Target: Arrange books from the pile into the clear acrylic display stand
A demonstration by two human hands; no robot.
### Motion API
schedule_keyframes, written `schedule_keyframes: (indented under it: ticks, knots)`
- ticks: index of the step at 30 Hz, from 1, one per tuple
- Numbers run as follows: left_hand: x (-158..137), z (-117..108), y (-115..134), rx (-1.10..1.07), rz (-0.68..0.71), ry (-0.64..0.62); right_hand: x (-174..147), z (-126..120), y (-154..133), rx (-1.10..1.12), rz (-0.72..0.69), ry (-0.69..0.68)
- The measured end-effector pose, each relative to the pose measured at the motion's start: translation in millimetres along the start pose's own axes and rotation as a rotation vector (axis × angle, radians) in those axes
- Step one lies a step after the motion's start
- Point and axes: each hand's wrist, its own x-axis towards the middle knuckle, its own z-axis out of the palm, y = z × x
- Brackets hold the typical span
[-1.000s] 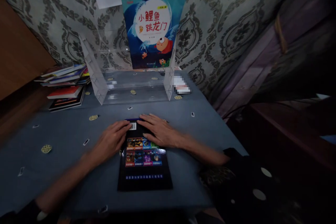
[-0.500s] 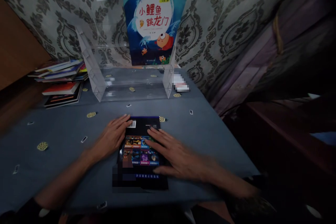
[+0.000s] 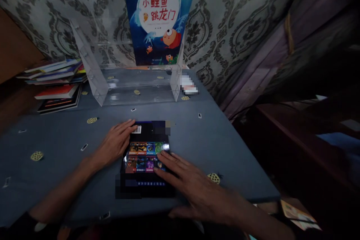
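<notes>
Right hand: the right hand [image 3: 194, 187] lay over the near right part of the dark book [image 3: 147, 135], palm down; its grip was apart, fingers loosely spread and thumb standing off, with fingertips seeming to touch the cover
Left hand: the left hand [image 3: 112, 146] rested at the far left edge, fingers extended beside the barcode [image 3: 137, 130]; could not tell whether its grip pinched that edge
Dark book: flat on the desk [image 3: 202, 142], shut, barcode side up and barcode end farthest from the person; two corners were blurred
Progress: judged mid-handling; the dark book was under the hands, neither opened nor lifted, while the illustrated book [image 3: 156, 49] already stood upright at the stand
Desk cover: blue-grey cloth printed with yellow pineapples and small labels
Book pile: an uneven pile of books [image 3: 57, 92] sat at far left, well apart from the hands
Stand: clear stand [image 3: 97, 82] beyond the dark book, not touching it
Room: purple curtain [image 3: 258, 75] at right, patterned wall covering [image 3: 216, 22] behind; lighting was dim
</notes>
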Motion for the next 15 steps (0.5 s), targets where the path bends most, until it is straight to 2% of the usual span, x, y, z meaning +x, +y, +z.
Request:
schedule_keyframes:
  ticks: [9, 15]
  knots:
    - [2.1, -7.5, 7.3, -0.045, 0.041, 0.042, -2.8, 8.9, -18.7, -0.063, -0.040, 0.012]
    - [0.9, -9.6, 9.1, -0.076, 0.003, -0.009, -3.4, 22.6, -23.8, -0.153, -0.146, 0.063]
